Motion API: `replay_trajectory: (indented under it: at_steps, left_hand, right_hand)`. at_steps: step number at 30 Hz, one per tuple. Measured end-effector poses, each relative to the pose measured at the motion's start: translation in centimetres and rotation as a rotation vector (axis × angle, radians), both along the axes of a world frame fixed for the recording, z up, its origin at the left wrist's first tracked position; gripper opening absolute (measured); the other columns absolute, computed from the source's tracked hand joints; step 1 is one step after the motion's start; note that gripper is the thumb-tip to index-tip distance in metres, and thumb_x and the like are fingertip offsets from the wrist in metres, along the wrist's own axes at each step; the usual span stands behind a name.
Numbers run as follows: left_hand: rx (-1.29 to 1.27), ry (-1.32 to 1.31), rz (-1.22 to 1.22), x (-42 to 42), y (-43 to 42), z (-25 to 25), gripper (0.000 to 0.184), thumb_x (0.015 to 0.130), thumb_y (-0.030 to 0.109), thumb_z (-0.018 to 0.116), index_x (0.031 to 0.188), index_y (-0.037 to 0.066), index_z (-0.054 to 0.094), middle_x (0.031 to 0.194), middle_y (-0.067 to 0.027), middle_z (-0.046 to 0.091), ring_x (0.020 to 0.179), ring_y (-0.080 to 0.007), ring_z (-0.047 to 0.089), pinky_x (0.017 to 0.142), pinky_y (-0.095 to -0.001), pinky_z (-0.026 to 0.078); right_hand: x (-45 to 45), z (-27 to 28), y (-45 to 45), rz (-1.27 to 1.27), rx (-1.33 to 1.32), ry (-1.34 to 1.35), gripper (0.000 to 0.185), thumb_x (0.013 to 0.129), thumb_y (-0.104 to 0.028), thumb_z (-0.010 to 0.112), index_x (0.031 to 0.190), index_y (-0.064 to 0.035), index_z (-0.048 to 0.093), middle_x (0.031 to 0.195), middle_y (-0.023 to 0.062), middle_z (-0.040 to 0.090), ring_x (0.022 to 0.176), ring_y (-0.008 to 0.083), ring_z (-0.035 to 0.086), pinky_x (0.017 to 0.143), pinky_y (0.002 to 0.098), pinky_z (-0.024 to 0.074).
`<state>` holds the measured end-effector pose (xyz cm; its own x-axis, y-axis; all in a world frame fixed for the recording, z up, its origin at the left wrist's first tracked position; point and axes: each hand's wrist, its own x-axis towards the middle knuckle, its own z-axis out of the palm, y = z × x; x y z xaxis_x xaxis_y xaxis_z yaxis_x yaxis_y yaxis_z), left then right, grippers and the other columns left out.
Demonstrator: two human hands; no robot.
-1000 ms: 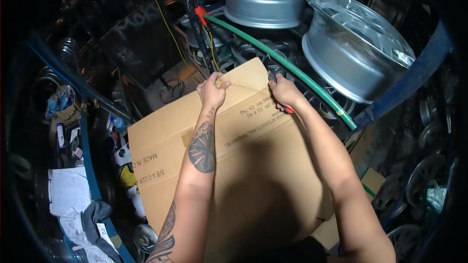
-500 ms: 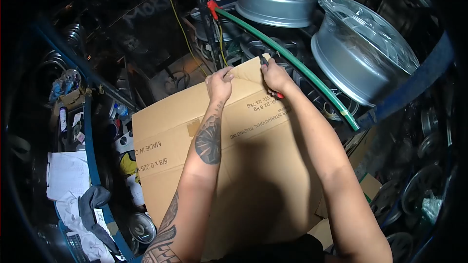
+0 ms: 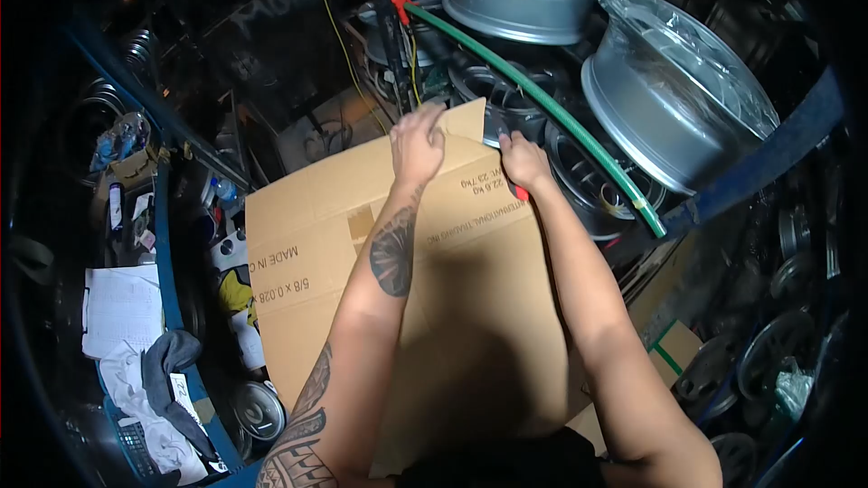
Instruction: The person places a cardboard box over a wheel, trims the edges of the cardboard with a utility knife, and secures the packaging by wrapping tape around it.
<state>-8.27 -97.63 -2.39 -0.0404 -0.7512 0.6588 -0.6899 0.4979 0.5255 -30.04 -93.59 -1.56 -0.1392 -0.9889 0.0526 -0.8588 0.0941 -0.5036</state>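
Right now the cardboard (image 3: 470,307) lies in the middle of our view, its print upside down to us and a patch of tape (image 3: 362,222) on it. Taking clock directions from its middle, our left hand (image 3: 418,146) is at 12 o'clock on the far edge, fingers loosely bent there; we cannot tell whether it grips. At 1 o'clock our right hand (image 3: 524,161) is closed around a tool (image 3: 522,192) whose red end shows below the palm, just beside the cardboard's corner. Beyond, also at 1 o'clock, a green hose (image 3: 552,108) slants past, near our right hand but apart from it. Plastic-covered silver wheels (image 3: 665,113) sit between 12 and 2 o'clock. At 9 o'clock, well apart from our hands, we see paper (image 3: 122,307) on a blue-edged surface (image 3: 165,258), with a dark cloth (image 3: 169,360) at 8 o'clock. A bottle (image 3: 224,190) stands out at 10 o'clock.
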Motion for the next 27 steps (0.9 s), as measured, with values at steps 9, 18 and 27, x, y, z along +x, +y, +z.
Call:
replay_trajectory:
  at_steps: [9, 18, 27]
  left_hand:
    - [0.466, -0.579, 0.050, -1.7, -0.4, 1.9, 0.047, 0.095, 0.042, 0.047, 0.114, 0.007, 0.074, 0.119, -0.0174, 0.073, 0.115, -0.0320, 0.065, 0.108, -0.0532, 0.038]
    - [0.729, -0.483, 0.620, 19.4, 11.9, -0.2, 0.109, 0.088, 0.082, 0.051, 0.163, 0.007, 0.028, 0.170, -0.0214, 0.021, 0.159, -0.0349, 0.017, 0.123, -0.0662, 0.009]
    - [1.053, -0.067, 0.513, 27.9, 14.5, 2.8, 0.094, 0.066, 0.089, 0.066, 0.092, 0.001, 0.081, 0.083, -0.0159, 0.077, 0.097, -0.0362, 0.075, 0.089, -0.0423, 0.056]
  right_hand:
    - [3.1, 1.4, -0.1, 0.032, -0.143, -0.245, 0.049, 0.108, -0.047, 0.037, 0.115, -0.0037, 0.057, 0.104, 0.0356, 0.068, 0.104, 0.0547, 0.064, 0.092, 0.0622, 0.0465]
    - [3.8, 0.6, -3.2, 0.188, -0.024, -0.026, 0.054, 0.109, -0.046, 0.033, 0.118, 0.0003, 0.059, 0.108, 0.0370, 0.067, 0.109, 0.0551, 0.062, 0.098, 0.0604, 0.0453]
    - [12.4, 1.9, -0.1, 0.353, -0.355, -0.391, 0.047, 0.111, -0.047, 0.039, 0.110, -0.0033, 0.057, 0.088, 0.0299, 0.067, 0.087, 0.0503, 0.067, 0.077, 0.0527, 0.0501]
